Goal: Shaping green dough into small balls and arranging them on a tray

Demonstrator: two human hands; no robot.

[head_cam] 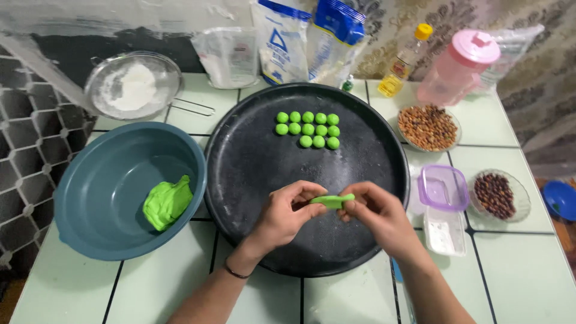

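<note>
Both my hands meet over the near part of a big round black tray [252, 162]. My left hand [287, 213] and my right hand [375, 216] pinch a small flattened piece of green dough [332, 200] between their fingertips. Several small green dough balls [308, 129] sit in neat rows at the far side of the tray. A larger lump of green dough [168, 203] lies in a blue-grey bowl [96, 198] to the left of the tray.
A sieve with flour [133, 86], flour bags [282, 42], an oil bottle [403, 63] and a pink jug [459, 66] stand at the back. Right of the tray are a dish of peanuts [428, 127], a dish of dark beans [495, 195] and small clear containers [443, 189].
</note>
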